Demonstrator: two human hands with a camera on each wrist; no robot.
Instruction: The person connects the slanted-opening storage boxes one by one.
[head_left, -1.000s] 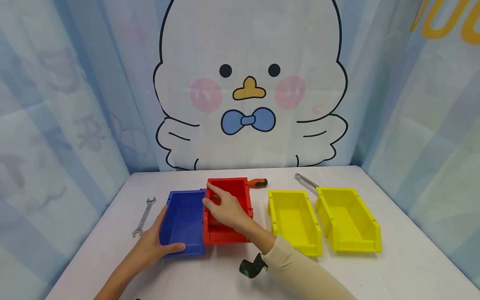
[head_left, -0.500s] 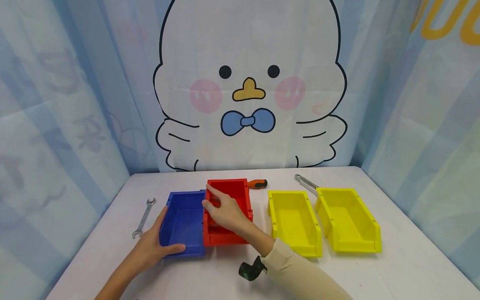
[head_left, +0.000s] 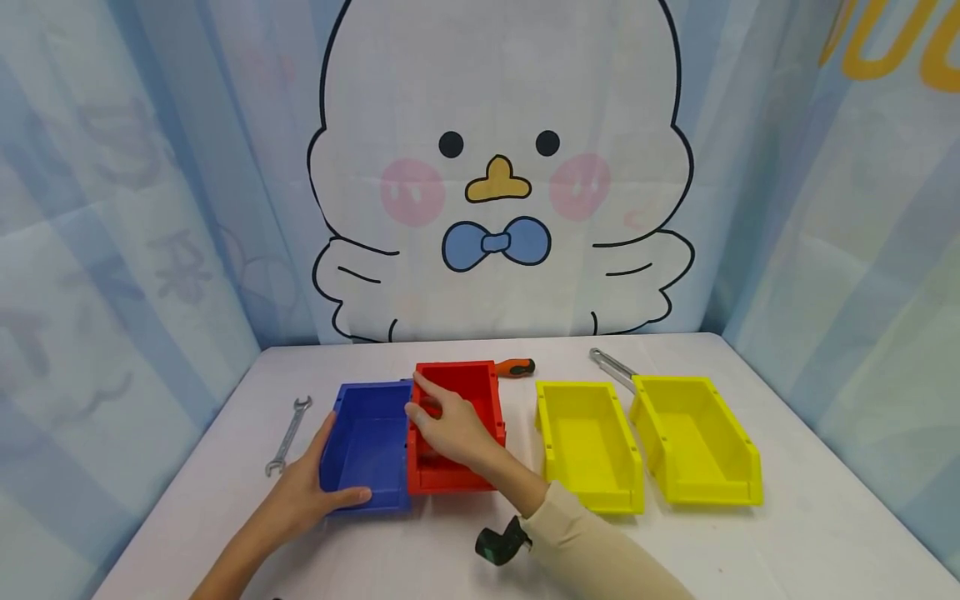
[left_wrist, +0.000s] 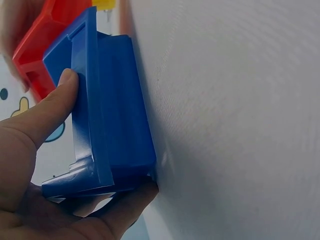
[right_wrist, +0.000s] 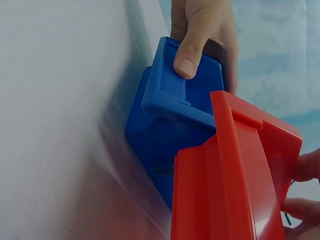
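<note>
My left hand (head_left: 300, 496) grips a blue plastic storage bin (head_left: 372, 446) at its front left. In the left wrist view, the thumb lies over the rim of the blue bin (left_wrist: 122, 105) and the other fingers reach underneath and behind. A red storage bin (head_left: 468, 379) sits against the blue bin's right side. My right hand (head_left: 453, 425) holds the red bin by its left wall, reaching across its inside. From the right wrist, the red bin (right_wrist: 200, 195) looks tilted against the blue bin (right_wrist: 165, 130); part of that hand is out of frame.
Two yellow bins (head_left: 592, 442) stand to the right. A wrench (head_left: 288, 435) lies at the left. An orange-handled tool (head_left: 515, 367) is partly behind the red bin, and a silver tool (head_left: 612, 365) behind the yellow ones. A dark green elbow-shaped piece (head_left: 498, 542) shows beside the right sleeve.
The red bin and my right hand have shifted very slightly toward the front edge, along the blue bin's side. My left hand and the blue bin stay in place.
</note>
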